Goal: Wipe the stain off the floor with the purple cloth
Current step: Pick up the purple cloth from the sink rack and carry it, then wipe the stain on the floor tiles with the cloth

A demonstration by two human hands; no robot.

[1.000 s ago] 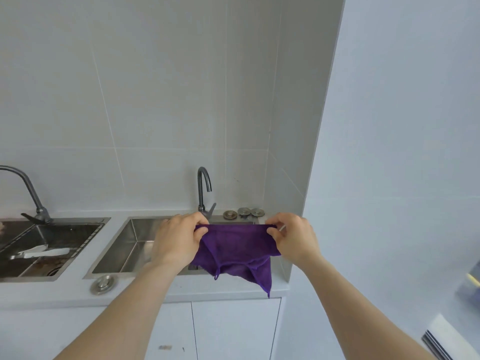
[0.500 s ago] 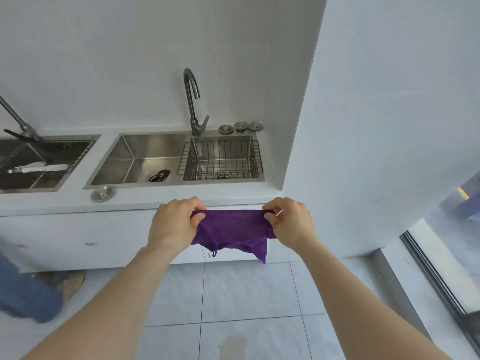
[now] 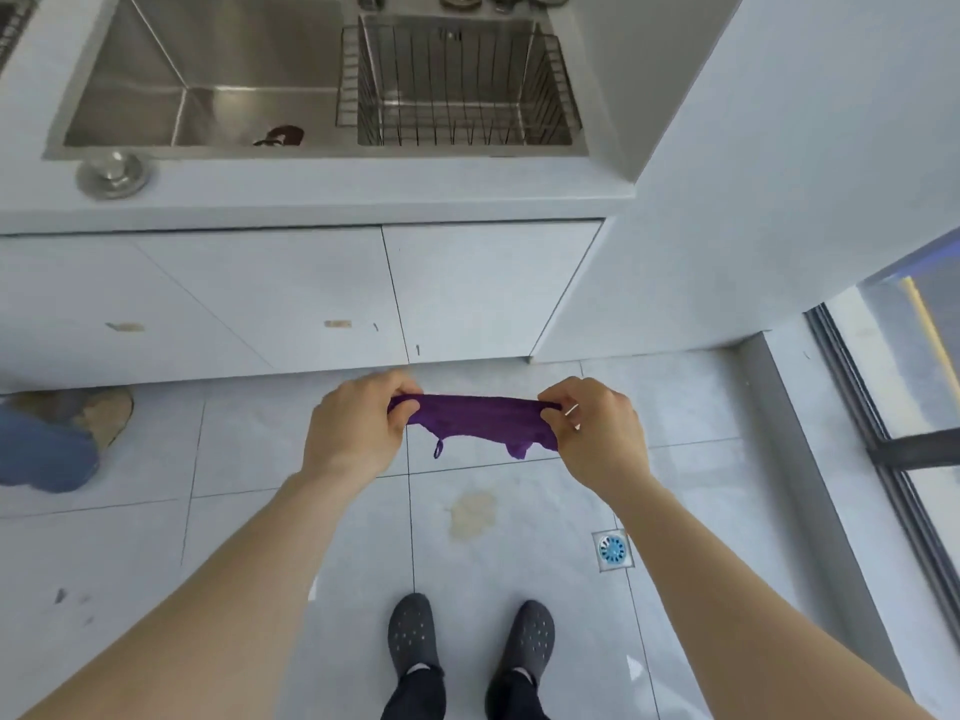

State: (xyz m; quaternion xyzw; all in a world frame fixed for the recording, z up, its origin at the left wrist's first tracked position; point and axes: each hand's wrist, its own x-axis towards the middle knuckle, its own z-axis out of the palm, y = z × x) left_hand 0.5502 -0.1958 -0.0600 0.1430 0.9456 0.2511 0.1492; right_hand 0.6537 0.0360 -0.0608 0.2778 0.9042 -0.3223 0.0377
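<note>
Purple cloth [image 3: 475, 420] still in both hands' closed grip, now above floor stain [image 3: 472, 514].

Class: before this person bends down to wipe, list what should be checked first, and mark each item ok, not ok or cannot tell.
1. Purple cloth gripped by left hand and right hand: ok.
2. Stain in view on the floor: ok.
3. Cloth touching stain: not ok, held above it.
4. Shoes clear of stain: ok.
5. Cloth damp: cannot tell.
</note>
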